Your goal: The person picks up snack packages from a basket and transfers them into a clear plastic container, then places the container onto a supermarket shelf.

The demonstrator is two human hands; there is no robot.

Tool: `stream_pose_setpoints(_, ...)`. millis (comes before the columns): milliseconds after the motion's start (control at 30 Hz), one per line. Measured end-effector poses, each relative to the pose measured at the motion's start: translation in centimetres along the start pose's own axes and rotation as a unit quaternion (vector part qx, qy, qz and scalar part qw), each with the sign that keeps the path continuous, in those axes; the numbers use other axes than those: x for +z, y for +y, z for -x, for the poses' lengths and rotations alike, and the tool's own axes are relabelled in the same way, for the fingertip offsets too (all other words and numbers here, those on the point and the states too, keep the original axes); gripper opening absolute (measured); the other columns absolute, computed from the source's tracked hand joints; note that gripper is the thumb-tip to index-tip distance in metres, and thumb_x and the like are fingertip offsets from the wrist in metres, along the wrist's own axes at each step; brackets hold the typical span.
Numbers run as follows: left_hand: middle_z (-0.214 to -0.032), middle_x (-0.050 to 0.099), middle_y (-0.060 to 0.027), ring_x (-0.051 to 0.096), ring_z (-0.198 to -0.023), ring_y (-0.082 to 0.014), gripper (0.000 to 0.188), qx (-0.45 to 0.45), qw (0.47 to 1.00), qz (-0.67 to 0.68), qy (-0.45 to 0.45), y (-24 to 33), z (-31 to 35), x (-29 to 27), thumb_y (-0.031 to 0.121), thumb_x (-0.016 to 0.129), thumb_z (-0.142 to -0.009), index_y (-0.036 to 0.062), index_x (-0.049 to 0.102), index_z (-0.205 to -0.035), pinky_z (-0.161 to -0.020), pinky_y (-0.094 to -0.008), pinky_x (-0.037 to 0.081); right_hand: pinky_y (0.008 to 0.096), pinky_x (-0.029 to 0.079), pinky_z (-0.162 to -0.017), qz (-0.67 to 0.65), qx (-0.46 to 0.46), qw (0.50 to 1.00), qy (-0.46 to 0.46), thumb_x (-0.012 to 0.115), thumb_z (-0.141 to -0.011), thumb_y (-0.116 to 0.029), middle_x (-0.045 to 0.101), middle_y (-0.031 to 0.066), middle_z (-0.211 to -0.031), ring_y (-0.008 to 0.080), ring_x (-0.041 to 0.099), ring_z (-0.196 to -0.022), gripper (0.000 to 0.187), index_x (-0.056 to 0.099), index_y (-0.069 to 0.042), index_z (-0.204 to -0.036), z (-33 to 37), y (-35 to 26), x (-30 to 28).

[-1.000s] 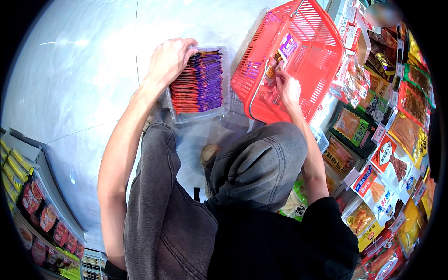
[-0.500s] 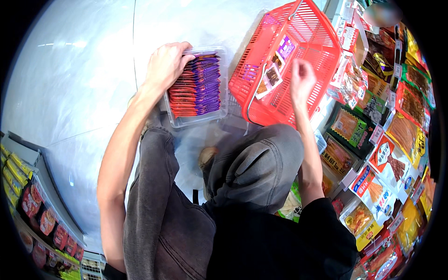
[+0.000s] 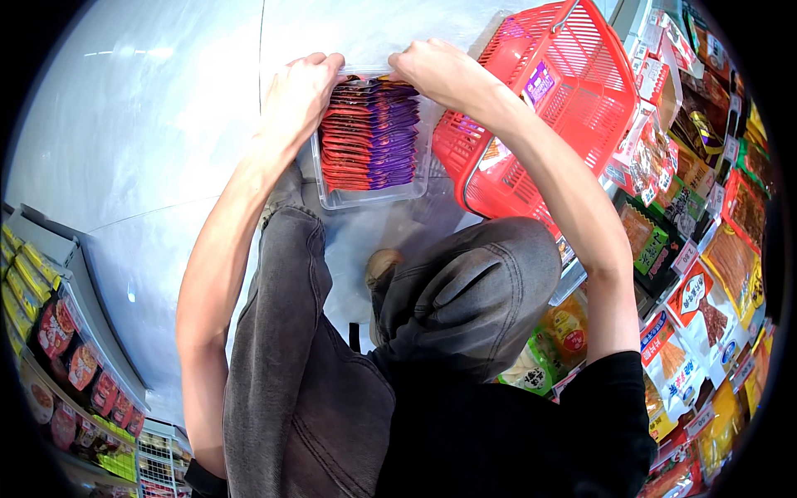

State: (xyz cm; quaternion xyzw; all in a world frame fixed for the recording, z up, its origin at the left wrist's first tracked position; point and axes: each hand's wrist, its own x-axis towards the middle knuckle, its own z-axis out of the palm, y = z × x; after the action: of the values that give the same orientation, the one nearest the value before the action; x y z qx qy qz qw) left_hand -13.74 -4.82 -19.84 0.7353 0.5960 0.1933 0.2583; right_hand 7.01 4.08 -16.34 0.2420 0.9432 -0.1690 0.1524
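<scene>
A clear plastic box (image 3: 375, 199) stands on the floor ahead of my feet, with a tight row of red and purple snack packets (image 3: 369, 137) standing in it. My left hand (image 3: 305, 95) is closed on the box's far left corner, fingers curled over the rim. At the far right corner my right hand (image 3: 432, 68) is closed too, its fingertips on the rim close to the farthest packets. The back of each hand partly covers its grip. My right forearm reaches across a red shopping basket (image 3: 585, 124) beside the box.
Inside the basket lies a purple packet (image 3: 540, 83). Shelves with bagged snacks (image 3: 697, 290) run close along my right side. Another shelf of packaged food (image 3: 70, 349) stands at the lower left, near a white wire rack (image 3: 158, 456). My bent knee (image 3: 490, 290) is close to the basket.
My right hand has left the space over the basket and come left to the box's far right corner. The left hand stays at the far left corner. The view has shifted slightly.
</scene>
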Motion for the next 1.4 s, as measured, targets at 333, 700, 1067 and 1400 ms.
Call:
stream_pose_setpoints(333,-0.084,0.065,-0.0150,0.064,-0.077,-0.0383,0.009,-0.017,0.999,-0.028,-0.013,-0.2,-0.8,0.6,0.011,0.062,-0.089,0.0039,0.057,-0.092,-0.066,-0.0460,0.051,0.0464,0.055,-0.065,-0.017,0.000,0.996,0.086,0.055,-0.089,-0.010,0.066,0.0193,-0.074,0.0380,0.068,-0.074,0.012,0.060,0.001,-0.086,-0.3,0.1,1.2)
stream_pose_setpoints(700,-0.087,0.066,-0.0165,0.064,-0.081,-0.0382,0.015,-0.050,0.998,0.005,-0.027,0.1,-1.8,-0.1,0.016,0.066,-0.086,0.0037,0.058,-0.092,-0.069,-0.0467,0.051,0.0446,0.055,-0.072,-0.040,0.049,0.991,0.115,0.060,-0.089,-0.015,0.068,0.0180,-0.083,0.0359,0.069,-0.082,0.019,0.062,-0.002,-0.103,-0.5,0.5,1.3)
stream_pose_setpoints(1067,-0.101,0.067,-0.0172,0.066,-0.090,-0.0372,0.023,-0.137,0.988,-0.028,0.059,-2.9,-2.1,-2.1,0.021,0.065,-0.090,0.0099,0.060,-0.110,-0.075,-0.0468,0.052,0.0386,0.053,-0.087,-0.205,0.467,0.800,0.316,0.078,-0.080,-0.017,0.067,0.0172,-0.107,0.0244,0.066,-0.101,0.048,0.058,0.003,-0.118,17.0,7.8,5.4)
stream_pose_setpoints(1400,-0.128,0.052,-0.0164,0.049,-0.122,-0.0349,0.040,0.077,0.994,0.010,0.075,3.8,0.6,-1.2,0.010,0.068,-0.084,0.0069,0.057,-0.123,-0.101,-0.0482,0.040,0.0413,0.047,-0.102,-0.230,0.548,0.791,0.147,0.093,-0.059,-0.016,0.049,0.0225,-0.132,0.0356,0.054,-0.120,0.099,0.039,-0.007,-0.142,19.4,6.2,14.9)
